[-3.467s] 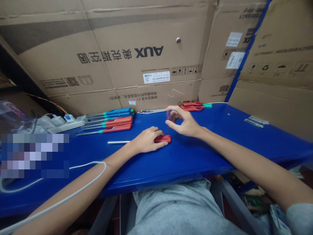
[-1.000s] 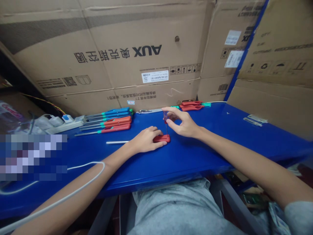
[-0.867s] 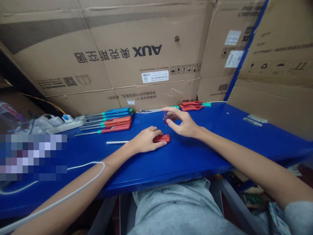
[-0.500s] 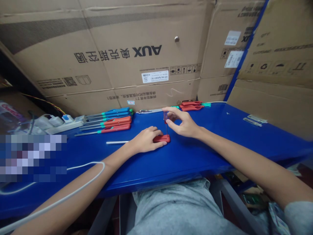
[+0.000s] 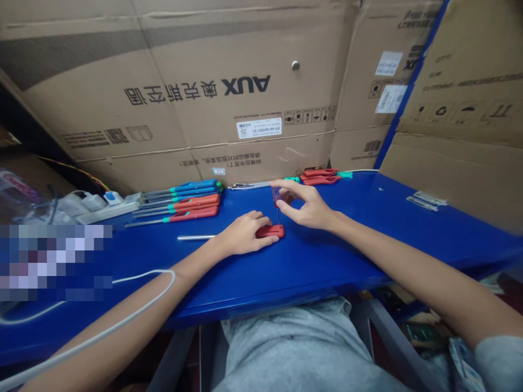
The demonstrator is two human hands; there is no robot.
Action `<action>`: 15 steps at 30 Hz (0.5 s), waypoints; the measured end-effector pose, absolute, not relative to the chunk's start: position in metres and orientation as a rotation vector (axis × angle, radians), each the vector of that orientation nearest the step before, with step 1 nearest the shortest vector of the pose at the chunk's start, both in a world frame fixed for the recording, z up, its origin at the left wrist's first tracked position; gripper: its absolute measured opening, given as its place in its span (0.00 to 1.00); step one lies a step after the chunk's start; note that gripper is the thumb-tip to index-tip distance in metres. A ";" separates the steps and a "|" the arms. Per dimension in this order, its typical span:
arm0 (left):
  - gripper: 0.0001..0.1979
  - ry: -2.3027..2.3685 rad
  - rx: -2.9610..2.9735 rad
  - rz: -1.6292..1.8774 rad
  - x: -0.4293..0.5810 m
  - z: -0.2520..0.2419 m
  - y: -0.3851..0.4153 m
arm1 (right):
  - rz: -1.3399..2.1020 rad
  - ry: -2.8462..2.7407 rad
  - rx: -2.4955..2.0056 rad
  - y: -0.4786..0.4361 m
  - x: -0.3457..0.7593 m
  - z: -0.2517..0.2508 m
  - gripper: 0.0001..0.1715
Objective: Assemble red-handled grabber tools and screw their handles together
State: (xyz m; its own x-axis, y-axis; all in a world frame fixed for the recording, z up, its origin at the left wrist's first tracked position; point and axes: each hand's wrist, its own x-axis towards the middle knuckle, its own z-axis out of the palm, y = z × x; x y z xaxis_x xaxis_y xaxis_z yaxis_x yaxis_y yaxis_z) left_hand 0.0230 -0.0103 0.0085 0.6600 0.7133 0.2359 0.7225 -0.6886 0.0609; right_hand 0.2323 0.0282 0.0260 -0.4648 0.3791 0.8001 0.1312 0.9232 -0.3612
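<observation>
A red long-necked lighter [image 5: 270, 232] lies flat on the blue table, its metal tube [image 5: 195, 238] pointing left. My left hand [image 5: 247, 233] is closed around its handle and presses it down; the middle of the lighter is hidden under the hand. In my right hand [image 5: 308, 206] a small screwdriver [image 5: 276, 197] with a clear purplish handle is pinched between thumb and fingers. It stands nearly upright, and its thin shaft meets the right end of the red handle. The exact tip is too small to make out.
Several blue and red lighters [image 5: 192, 202] lie at the back left, beside a power strip [image 5: 110, 209] with plugs. More red handles [image 5: 321, 176] rest against the cardboard [image 5: 196, 54] behind. Thin clear strips [image 5: 427, 201] lie on the right. A white cable [image 5: 143, 310] crosses my left forearm.
The screwdriver's handle has turned slightly in my right hand's fingers, which have shifted a little. My left hand and the red lighter have stayed in place.
</observation>
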 end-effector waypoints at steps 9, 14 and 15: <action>0.23 -1.231 -2.840 -0.384 0.023 0.009 -0.010 | 0.390 -2.043 -0.339 0.029 0.232 0.024 0.22; 0.22 -1.229 -2.836 -0.377 0.023 0.009 -0.010 | 0.417 -2.045 -0.307 0.028 0.231 0.026 0.21; 0.22 -1.232 -2.838 -0.378 0.023 0.009 -0.010 | 0.418 -2.047 -0.306 0.028 0.231 0.026 0.21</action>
